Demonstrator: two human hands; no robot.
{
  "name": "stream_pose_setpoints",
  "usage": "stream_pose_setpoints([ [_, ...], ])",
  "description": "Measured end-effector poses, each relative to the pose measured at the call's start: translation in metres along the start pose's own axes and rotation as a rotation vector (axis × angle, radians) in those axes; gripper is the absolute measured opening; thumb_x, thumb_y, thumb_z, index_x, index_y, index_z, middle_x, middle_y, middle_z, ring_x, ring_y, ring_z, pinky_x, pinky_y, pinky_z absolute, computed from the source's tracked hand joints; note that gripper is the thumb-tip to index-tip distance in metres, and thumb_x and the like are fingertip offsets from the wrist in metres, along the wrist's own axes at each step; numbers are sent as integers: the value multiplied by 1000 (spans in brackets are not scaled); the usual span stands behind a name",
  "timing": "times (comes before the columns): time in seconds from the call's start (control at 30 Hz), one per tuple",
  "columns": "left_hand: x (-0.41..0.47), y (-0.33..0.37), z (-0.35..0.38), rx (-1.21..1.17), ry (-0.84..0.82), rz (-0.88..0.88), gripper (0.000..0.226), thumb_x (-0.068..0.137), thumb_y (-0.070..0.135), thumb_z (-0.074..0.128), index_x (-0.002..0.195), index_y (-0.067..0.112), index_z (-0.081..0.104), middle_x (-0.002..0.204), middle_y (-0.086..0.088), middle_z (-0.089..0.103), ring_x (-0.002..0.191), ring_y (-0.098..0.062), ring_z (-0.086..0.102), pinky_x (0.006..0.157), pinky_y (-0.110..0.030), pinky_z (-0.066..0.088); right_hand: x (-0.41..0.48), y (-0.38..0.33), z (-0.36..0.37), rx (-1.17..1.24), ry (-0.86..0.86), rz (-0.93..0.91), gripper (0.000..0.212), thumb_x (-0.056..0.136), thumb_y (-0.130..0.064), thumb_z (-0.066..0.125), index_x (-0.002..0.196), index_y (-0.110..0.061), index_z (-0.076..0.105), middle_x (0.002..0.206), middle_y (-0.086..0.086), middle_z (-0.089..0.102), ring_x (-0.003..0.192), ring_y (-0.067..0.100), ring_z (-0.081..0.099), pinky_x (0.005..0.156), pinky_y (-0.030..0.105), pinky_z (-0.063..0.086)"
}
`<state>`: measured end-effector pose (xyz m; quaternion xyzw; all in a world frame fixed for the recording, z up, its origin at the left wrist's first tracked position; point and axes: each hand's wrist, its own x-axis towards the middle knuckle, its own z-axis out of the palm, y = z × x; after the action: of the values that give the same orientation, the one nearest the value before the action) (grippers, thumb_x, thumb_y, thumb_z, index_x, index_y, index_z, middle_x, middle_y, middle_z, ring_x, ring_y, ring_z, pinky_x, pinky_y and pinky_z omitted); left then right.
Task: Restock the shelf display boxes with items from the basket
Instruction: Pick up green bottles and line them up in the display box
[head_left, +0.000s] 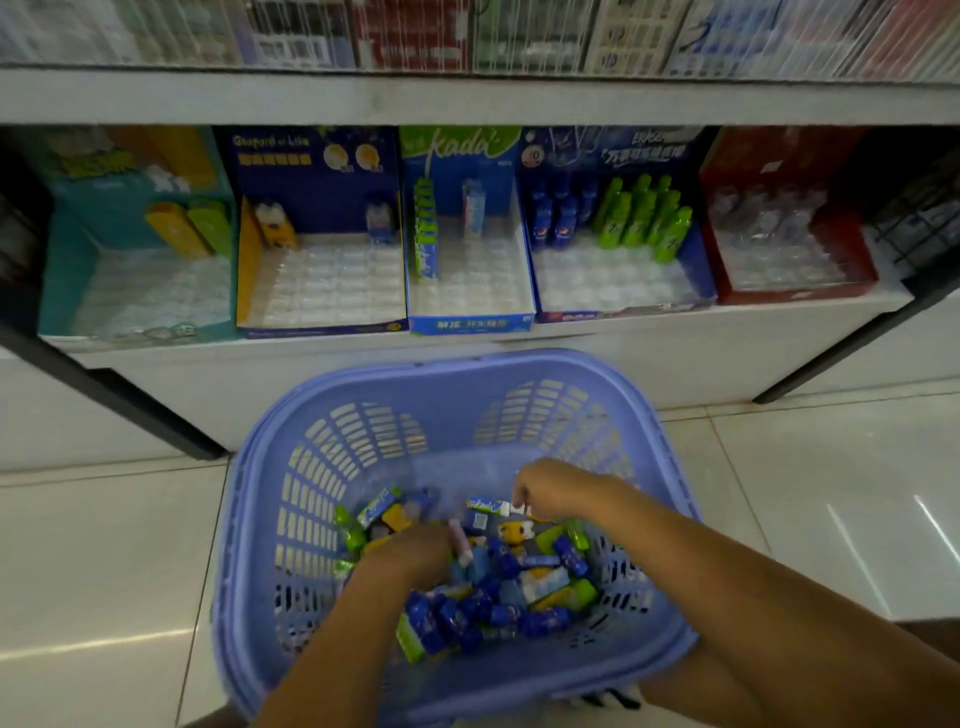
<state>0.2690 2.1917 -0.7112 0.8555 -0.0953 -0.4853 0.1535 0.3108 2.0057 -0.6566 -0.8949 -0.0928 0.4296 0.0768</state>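
Observation:
A purple plastic basket (260, 519) stands on the floor below the shelf, holding several small packets, bottles and boxes in blue, green and yellow. Both my hands are down inside it. My left hand (415, 551) is among the items with fingers curled around a small pale packet. My right hand (550, 493) pinches a small white and green box (488, 506) at the far side of the pile. On the shelf above stand five display boxes: teal (67, 291), dark blue and yellow (249, 260), blue (470, 325), dark blue (701, 270) and red (800, 293).
The display boxes are partly filled, with bare clear tray slots at their fronts. A white shelf ledge (467, 98) runs above them with blurred packages on top. Black shelf legs (130, 410) slant down to the pale tiled floor (104, 571) on both sides.

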Motion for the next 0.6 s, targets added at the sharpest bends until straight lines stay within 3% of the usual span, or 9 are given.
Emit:
stream_pose_setpoints([
  [0.03, 2, -6, 6, 32, -58, -9, 38, 92, 11, 50, 124, 31, 49, 103, -7, 55, 70, -19, 50, 63, -34, 42, 7, 4, 15, -60, -43, 29, 11, 93, -9, 47, 91, -7, 57, 77, 4, 48, 71, 20, 45, 74, 31, 38],
  [0.13, 4, -16, 5, 39, -70, -4, 52, 90, 8, 51, 132, 37, 42, 107, -11, 55, 69, -20, 49, 58, -33, 40, 24, 17, 50, -245, -165, 58, 24, 95, -12, 49, 72, -12, 42, 66, 4, 31, 56, 18, 31, 65, 33, 34],
  [0.23, 10, -24, 3, -26, -75, 9, 53, 92, 6, 49, 137, 32, 42, 118, -11, 53, 64, -16, 43, 53, -29, 36, 32, 21, 61, -359, -146, 26, 17, 96, -19, 49, 105, -5, 55, 77, 11, 50, 54, 16, 31, 58, 34, 35],
  [0.3, 14, -28, 1, -49, -62, 11, 46, 94, 4, 48, 134, 25, 48, 129, -10, 52, 74, -19, 48, 61, -31, 40, 38, 21, 65, -405, -149, 24, 34, 96, -13, 47, 128, -2, 46, 109, 18, 60, 66, 23, 48, 56, 33, 42],
  [0.33, 16, -28, 0, -75, -43, 11, 43, 95, 2, 48, 132, 23, 52, 135, -9, 50, 83, -22, 51, 68, -34, 43, 40, 22, 67, -410, -145, 23, 34, 95, -11, 48, 128, -3, 47, 118, 17, 59, 82, 29, 57, 67, 35, 48],
  [0.4, 18, -29, -1, -122, -7, 3, 40, 96, 1, 47, 130, 21, 56, 144, -7, 43, 104, -27, 54, 83, -37, 47, 46, 23, 69, -431, -137, 22, 28, 94, -8, 49, 121, -3, 53, 123, 16, 58, 107, 30, 58, 85, 37, 49],
  [0.47, 20, -29, 0, -136, 18, -10, 42, 95, -1, 46, 132, 18, 54, 147, -8, 39, 114, -30, 52, 89, -38, 46, 50, 24, 69, -454, -123, 32, 27, 93, -5, 49, 119, -2, 56, 125, 16, 57, 114, 29, 55, 91, 36, 47],
  [0.53, 22, -31, 1, -180, 59, -35, 39, 94, -3, 45, 126, 15, 58, 134, -8, 48, 104, -27, 55, 87, -37, 46, 52, 25, 70, -465, -94, 30, 29, 94, -5, 48, 122, -2, 56, 128, 15, 54, 118, 28, 52, 94, 36, 46],
  [0.6, 26, -37, 0, -239, 165, -97, 23, 94, -4, 44, 102, 13, 59, 99, -8, 51, 75, -19, 48, 78, -36, 43, 51, 25, 72, -506, -88, 8, 27, 94, -3, 47, 119, -3, 57, 125, 16, 55, 118, 28, 51, 93, 36, 46],
])
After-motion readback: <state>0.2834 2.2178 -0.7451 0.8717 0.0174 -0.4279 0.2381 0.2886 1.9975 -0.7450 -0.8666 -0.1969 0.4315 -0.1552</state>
